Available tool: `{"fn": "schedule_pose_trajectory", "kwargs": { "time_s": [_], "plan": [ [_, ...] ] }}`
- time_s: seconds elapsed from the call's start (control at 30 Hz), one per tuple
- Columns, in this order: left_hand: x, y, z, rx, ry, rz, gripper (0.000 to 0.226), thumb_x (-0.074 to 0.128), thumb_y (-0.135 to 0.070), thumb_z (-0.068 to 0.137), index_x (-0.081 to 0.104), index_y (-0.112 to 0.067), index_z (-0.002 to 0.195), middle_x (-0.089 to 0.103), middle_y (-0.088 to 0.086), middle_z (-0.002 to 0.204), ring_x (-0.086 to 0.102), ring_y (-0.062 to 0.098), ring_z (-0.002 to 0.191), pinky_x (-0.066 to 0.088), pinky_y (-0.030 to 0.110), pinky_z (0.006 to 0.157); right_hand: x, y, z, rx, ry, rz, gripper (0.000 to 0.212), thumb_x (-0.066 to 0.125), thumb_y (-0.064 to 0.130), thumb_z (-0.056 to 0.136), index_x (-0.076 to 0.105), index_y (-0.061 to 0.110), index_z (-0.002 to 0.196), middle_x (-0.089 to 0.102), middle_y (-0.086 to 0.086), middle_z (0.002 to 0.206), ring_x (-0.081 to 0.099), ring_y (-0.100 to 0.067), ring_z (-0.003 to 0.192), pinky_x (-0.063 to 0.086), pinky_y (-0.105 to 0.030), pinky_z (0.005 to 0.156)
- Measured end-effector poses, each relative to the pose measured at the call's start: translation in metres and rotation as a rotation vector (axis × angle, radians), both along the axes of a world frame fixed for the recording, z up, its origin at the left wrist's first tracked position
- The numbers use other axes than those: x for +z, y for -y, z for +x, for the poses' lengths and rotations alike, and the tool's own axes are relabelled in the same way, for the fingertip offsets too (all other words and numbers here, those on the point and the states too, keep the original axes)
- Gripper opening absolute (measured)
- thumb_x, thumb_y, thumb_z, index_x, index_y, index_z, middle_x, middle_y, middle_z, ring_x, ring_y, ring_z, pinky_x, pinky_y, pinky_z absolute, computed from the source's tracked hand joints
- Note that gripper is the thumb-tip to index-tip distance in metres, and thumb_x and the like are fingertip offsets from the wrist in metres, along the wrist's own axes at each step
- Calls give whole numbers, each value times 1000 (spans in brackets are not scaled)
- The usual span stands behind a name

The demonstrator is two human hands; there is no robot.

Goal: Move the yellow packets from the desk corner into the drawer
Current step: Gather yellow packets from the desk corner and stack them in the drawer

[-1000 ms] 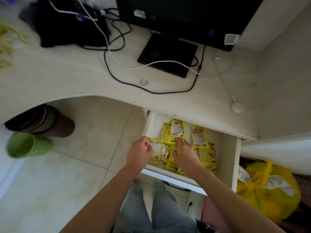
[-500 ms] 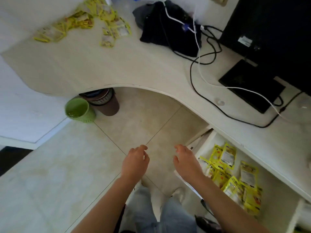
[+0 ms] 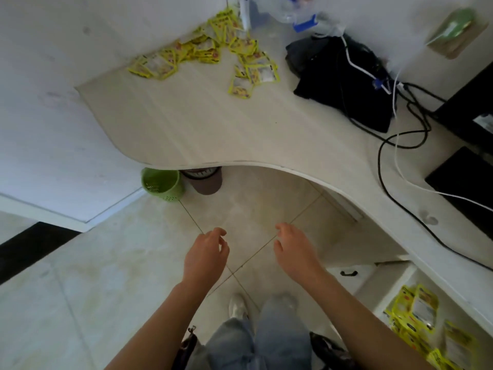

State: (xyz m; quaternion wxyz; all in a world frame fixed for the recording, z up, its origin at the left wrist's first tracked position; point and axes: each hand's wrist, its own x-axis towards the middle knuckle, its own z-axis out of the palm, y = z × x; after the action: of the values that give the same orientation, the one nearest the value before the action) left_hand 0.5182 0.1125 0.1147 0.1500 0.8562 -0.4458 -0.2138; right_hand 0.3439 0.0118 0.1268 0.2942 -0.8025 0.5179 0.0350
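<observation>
Several yellow packets (image 3: 208, 52) lie scattered on the far corner of the pale desk (image 3: 213, 129), against the wall. More yellow packets (image 3: 416, 313) lie inside the open white drawer (image 3: 392, 289) at the lower right. My left hand (image 3: 205, 257) and my right hand (image 3: 296, 249) hang over the tiled floor in front of the desk, both holding nothing, fingers loosely curled and apart. The hands are well short of the corner pile and left of the drawer.
A black bag (image 3: 344, 84) with black and white cables (image 3: 394, 161) lies right of the pile. A monitor base (image 3: 466, 182) sits at the far right. Under the desk edge stand a green bin (image 3: 162, 184) and a brown bin (image 3: 206, 180). A clear bottle (image 3: 288, 9) stands by the wall.
My hands left the drawer with nothing in them and moved left over the floor. My view swung left and up, bringing the corner pile into sight and pushing the drawer to the lower right.
</observation>
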Motion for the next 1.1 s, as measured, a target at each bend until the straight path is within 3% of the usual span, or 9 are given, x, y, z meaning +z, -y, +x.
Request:
{"fn": "schedule_pose_trajectory", "kwargs": {
  "time_s": [0.43,0.7,1.1],
  "plan": [
    [3,112,112,164,21,-48,27,50,-28,94,59,-22,119,67,-5,104,58,13,100,43,25,76,7,131,122,174,29,-60,37,44,21,95,45,12,131,56,-9,123,54,-26,111,47,-39,92],
    [9,199,165,237,-6,-17,27,49,-26,95,58,-21,120,68,-4,103,58,17,103,52,35,82,18,234,185,281,21,-51,38,41,24,97,43,16,134,55,-7,126,52,-25,113,47,-40,93],
    [5,287,267,196,13,76,27,48,-27,94,59,-22,118,67,-3,104,59,19,103,51,35,83,14,343,261,245,-33,10,36,44,24,96,45,15,131,57,-6,123,53,-26,112,47,-40,90]
  ]
}}
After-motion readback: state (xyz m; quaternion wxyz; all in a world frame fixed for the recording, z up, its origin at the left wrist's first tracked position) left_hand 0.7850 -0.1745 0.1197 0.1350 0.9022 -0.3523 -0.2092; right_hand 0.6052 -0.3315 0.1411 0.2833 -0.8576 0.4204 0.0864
